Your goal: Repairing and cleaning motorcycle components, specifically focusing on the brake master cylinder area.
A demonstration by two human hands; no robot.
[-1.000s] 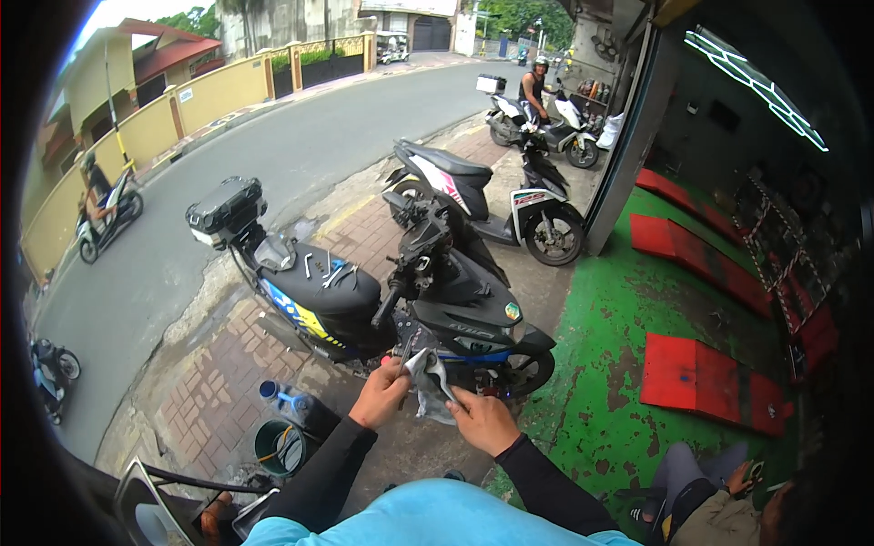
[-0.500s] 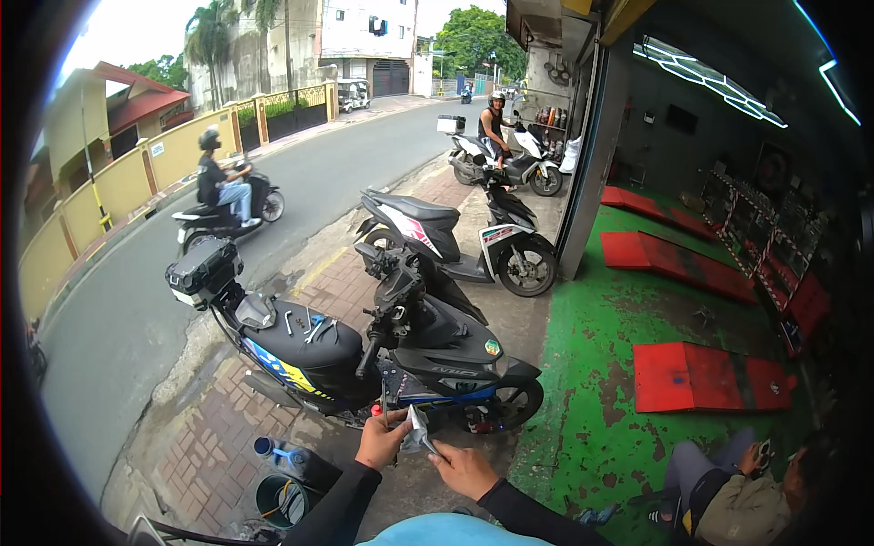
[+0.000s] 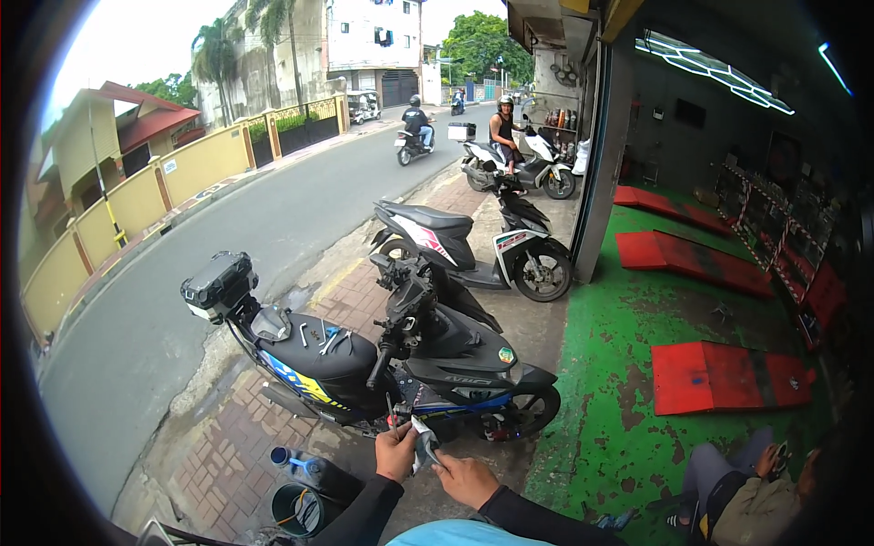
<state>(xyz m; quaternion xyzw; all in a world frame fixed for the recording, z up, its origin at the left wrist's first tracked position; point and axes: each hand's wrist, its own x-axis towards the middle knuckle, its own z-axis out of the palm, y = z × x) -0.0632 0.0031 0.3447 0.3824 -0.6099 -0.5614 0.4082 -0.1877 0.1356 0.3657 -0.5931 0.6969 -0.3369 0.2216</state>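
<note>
Passing rider [image 3: 416, 122] farther along road [image 3: 237, 209], hands [image 3: 395, 454] gripping crumpled grey sheet [image 3: 425, 447] (material unclear)

Held pkt [image 3: 424, 445] – crinkly, plas.-like; seat [image 3: 341, 369] – matt

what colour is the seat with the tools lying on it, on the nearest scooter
Black; the scooter seat shows best in the head view.

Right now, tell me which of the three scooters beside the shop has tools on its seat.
The black scooter nearest the left hand: tools lie on its seat. The white-and-pink scooter has none, and a rider sits on the farthest scooter.
</note>
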